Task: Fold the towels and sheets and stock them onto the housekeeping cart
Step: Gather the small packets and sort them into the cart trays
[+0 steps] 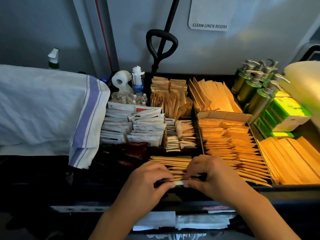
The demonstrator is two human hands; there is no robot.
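I look down on the top tray of the housekeeping cart [294, 187]. My left hand [147, 181] and my right hand [209, 174] meet at the tray's near edge, fingers curled into a row of tan paper packets [173, 163] in the front middle compartment. Between the fingertips of both hands shows a small white packet [179, 183]; both seem to pinch it. A folded white towel with blue stripes [52, 108] lies on the left side of the cart, its striped end hanging down beside the tray.
Compartments hold white sachets [133, 125], tan envelopes [230, 139] and small packets. Green pump bottles [254, 87] and green boxes [284, 115] stand at the right. A toilet roll [120, 80], a spray bottle [53, 58] and a black handle [161, 42] stand behind. White linen [173, 220] shows on a lower shelf.
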